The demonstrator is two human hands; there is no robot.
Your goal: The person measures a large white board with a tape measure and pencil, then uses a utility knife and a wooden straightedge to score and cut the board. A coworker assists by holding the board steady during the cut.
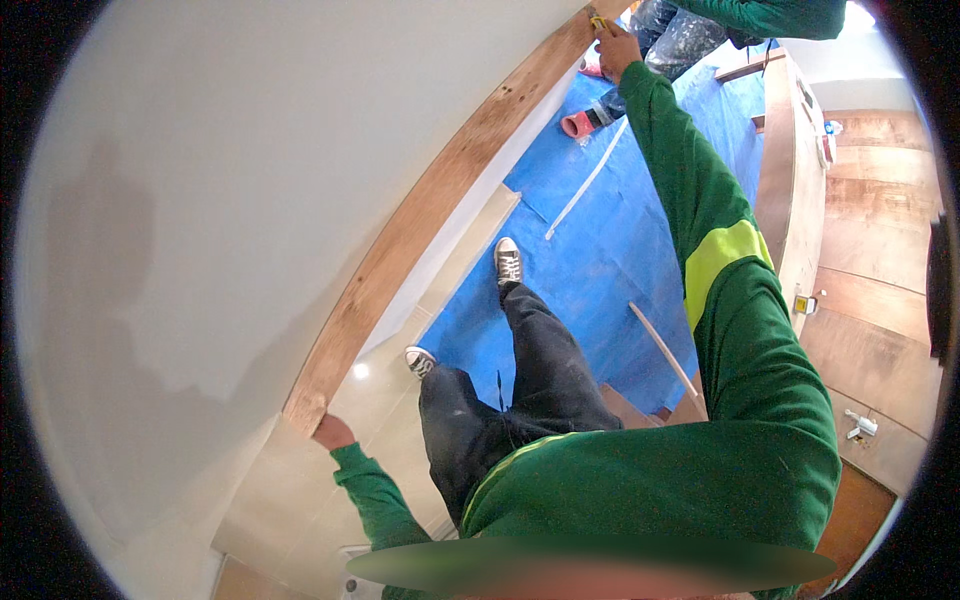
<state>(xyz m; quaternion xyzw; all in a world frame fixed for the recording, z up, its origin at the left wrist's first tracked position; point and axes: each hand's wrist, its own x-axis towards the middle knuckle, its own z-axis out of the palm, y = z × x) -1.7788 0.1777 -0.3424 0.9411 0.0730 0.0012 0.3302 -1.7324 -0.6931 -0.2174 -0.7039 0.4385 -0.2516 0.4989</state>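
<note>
A long wooden board (437, 207) lies along the white wall, running from the lower left up to the top middle. My left hand (335, 432) grips its near end, the fingers partly hidden by the wood. Stretched far forward, my right hand (615, 50) is closed at the far end of the board. Between its fingers is a small yellow-and-dark tool (598, 23), too small to make out its kind.
Blue sheeting (590, 270) covers much of the floor, with a thin wooden strip (668, 350) on it. Ahead, another person in a green sleeve (780, 15) kneels near the board's far end. A wooden bench (785, 170) and plywood panels (870, 240) stand right.
</note>
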